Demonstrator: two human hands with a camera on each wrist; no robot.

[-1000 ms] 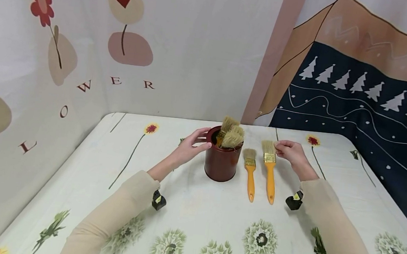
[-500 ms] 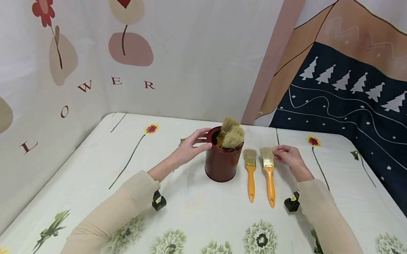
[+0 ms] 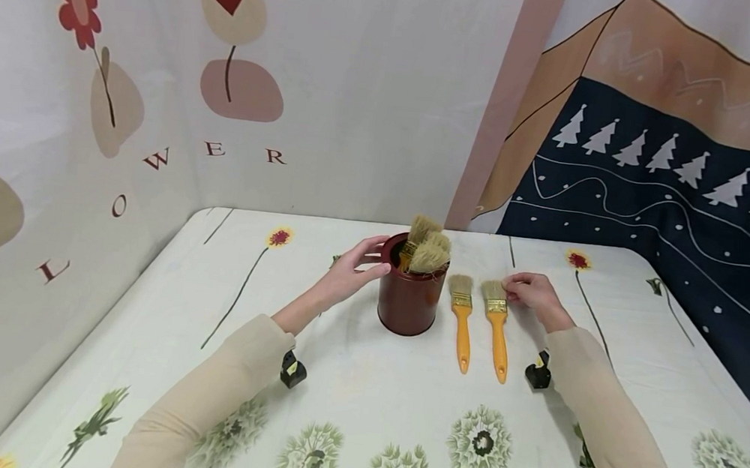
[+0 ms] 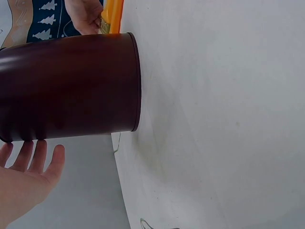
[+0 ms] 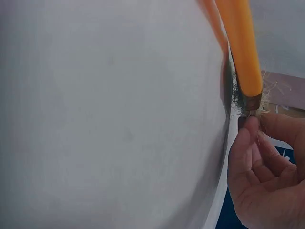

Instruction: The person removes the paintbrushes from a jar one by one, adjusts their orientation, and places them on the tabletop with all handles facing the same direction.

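Fingertips of your right hand are pinching the brush at center frame; your left hand (fingers straight) is steadying the can, which could tip if nudged.

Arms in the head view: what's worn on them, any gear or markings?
Both arms wear plain beige long sleeves, left sleeve and right sleeve, ending short of the wrists. The left hand and right hand are bare: no gloves or rings visible. A small black device with a yellow-white mark hangs under each wrist, left and right.
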